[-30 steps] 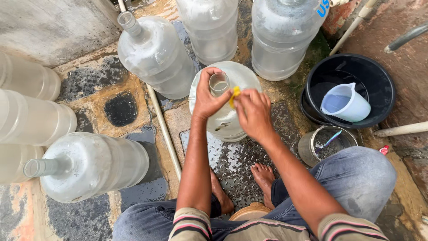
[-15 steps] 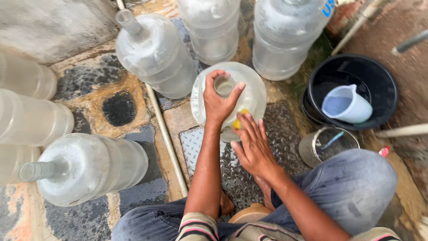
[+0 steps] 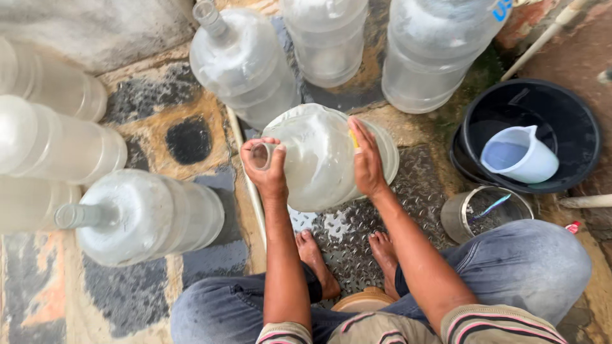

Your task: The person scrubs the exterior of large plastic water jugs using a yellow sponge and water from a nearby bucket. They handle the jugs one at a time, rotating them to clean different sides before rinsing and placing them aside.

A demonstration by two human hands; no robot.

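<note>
A large clear water jug (image 3: pixel 315 156) is tilted toward the left on a metal tread plate (image 3: pixel 357 223) in front of me. My left hand (image 3: pixel 268 169) grips the jug's open neck. My right hand (image 3: pixel 366 159) lies flat against the jug's right side, pressing a small yellow scrub piece (image 3: pixel 352 139) on its wall; only a sliver of it shows. My bare feet (image 3: pixel 347 258) rest on the plate below the jug.
Several more clear jugs lie or stand around: one at lower left (image 3: pixel 143 216), others at top (image 3: pixel 242 60) and top right (image 3: pixel 440 51). A black basin (image 3: pixel 574 134) with a white jug (image 3: pixel 519 156) sits right. A small metal pot (image 3: pixel 488 213) stands by my knee.
The jug has been tipped from upright onto its side toward the left. My left hand kept the neck. My right hand moved from the jug's lower front up onto its right side.
</note>
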